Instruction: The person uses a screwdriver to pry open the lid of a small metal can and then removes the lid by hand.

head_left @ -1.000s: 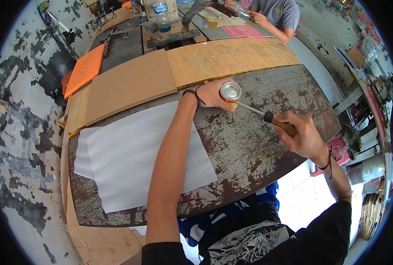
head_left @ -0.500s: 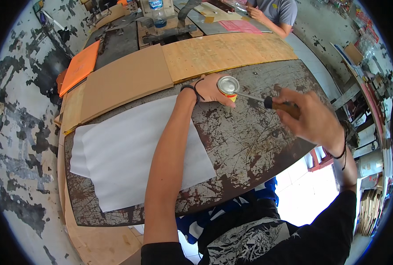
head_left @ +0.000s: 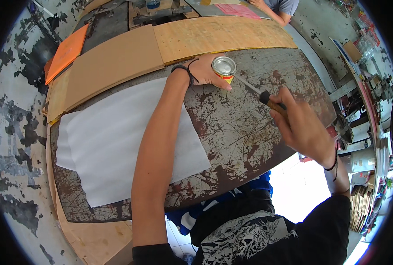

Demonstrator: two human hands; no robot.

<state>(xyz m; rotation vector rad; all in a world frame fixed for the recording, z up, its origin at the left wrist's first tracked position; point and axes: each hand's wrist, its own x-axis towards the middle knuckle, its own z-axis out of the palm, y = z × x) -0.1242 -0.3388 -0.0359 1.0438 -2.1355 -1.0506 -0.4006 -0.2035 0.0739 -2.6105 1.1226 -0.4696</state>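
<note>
Left hand [head_left: 204, 70] is wrapped around a can [head_left: 224, 66], and the right hand [head_left: 300, 126] is clenched round the handle of a screwdriver [head_left: 264, 97]. Starting from the left, an orange folder [head_left: 67, 52] lies at an angle near the peeling wall [head_left: 15, 145]. Next to it is a flat piece of brown cardboard [head_left: 115, 64], and nearer the person a white sheet [head_left: 117, 137] is spread on the scratched desk [head_left: 245, 137], with the left forearm stretched over it. The left hand, a dark band at its wrist, grips the can's left side, thumb across the front. So the can sits just at the end of that hand, metal top facing up, near the far edge of the desk. Its label is red and yellow; any writing on it is too small to read. Below, the black shirt [head_left: 249, 240] carries a pale grey print. The screwdriver's shaft points left, its tip at the right side of the can's rim; whether it is wedged in there, I can't tell. The right hand stays well apart from the can, the screwdriver between them. Far right, a pale bucket [head_left: 363, 160] stands above stacked cardboard [head_left: 360, 207].
</note>
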